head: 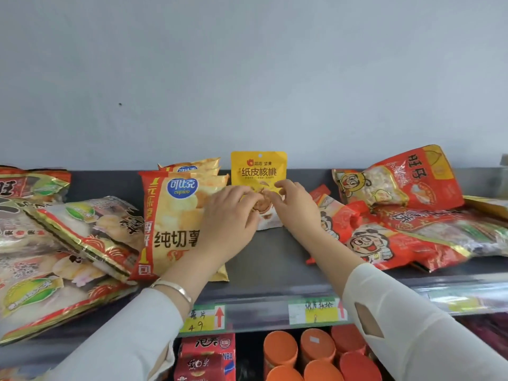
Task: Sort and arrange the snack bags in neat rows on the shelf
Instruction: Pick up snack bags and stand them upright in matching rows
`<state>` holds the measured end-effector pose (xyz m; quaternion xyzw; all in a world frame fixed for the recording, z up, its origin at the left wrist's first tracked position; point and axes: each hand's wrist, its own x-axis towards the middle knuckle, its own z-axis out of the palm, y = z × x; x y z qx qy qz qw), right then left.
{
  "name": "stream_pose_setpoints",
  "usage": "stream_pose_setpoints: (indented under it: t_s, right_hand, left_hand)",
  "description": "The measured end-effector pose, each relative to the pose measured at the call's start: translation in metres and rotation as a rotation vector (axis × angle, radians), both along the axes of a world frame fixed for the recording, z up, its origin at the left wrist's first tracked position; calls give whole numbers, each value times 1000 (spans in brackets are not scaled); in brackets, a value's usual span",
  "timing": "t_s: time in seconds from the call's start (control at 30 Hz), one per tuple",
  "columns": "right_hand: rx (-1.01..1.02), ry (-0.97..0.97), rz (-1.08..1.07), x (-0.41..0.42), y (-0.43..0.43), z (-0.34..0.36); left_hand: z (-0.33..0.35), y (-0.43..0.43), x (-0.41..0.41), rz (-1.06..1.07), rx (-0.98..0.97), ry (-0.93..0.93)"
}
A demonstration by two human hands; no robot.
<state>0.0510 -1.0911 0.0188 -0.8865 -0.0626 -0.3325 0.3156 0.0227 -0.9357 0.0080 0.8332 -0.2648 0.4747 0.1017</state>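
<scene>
A small yellow walnut pouch stands upright at the back middle of the dark shelf. My left hand and my right hand both rest their fingertips on the pouch's lower front, one from each side. To the left of the pouch stands a row of orange-and-yellow chip bags, upright one behind another. My left forearm crosses in front of the front chip bag.
Rice cracker bags lie piled at the left. Red snack bags lie heaped at the right, one leaning on the wall. Price tags line the shelf edge. Orange canisters and red packs sit on the shelf below.
</scene>
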Motion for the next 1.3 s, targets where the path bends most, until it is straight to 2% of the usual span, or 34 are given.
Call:
stream_pose_setpoints:
  t_s: [0.17,0.23,0.3,0.4,0.5,0.53,0.6,0.7,0.83,0.9,1.0,1.03,1.2,1.3]
  right_hand:
    - [-264,61,-255,5,-79,16]
    - [-305,214,-270,7,-92,19]
    - [-298,402,-188,10,-109,18]
    - [-167,539,12,15,-126,14]
    - [-97,566,119,16,-134,16]
    - [-93,567,144,17,-136,16]
    - [-63,547,180,19,-140,17]
    - [53,459,201,23,-148,18]
    - [178,311,231,19,-162,27]
    - [232,217,262,17,-169,31]
    - [294,117,288,18,-176,32]
    - [319,104,301,19,-178,32]
    - [350,199,262,39,-182,46]
    - [359,240,173,60,-178,59]
  left_hand:
    - [-1,-71,14,-69,-19,125]
    - [-4,-86,22,-33,-46,284]
    - [-7,-111,30,-4,-131,502]
    - [-13,-141,40,-21,-415,838]
    - [-20,-157,49,-165,-891,1145]
    - [-21,-160,48,-203,-1058,1222]
    - [-20,-163,47,-219,-1270,1287]
    - [-19,-165,48,-287,-1452,1313]
    - [-12,-176,54,-444,-1593,1256]
    - [-5,-180,57,-493,-1573,1252]
    - [8,-183,56,-553,-1367,1416]
    - [11,-183,58,-588,-1314,1408]
    - [25,-182,87,-562,-1249,1000]
    - [27,-181,103,-476,-1121,876]
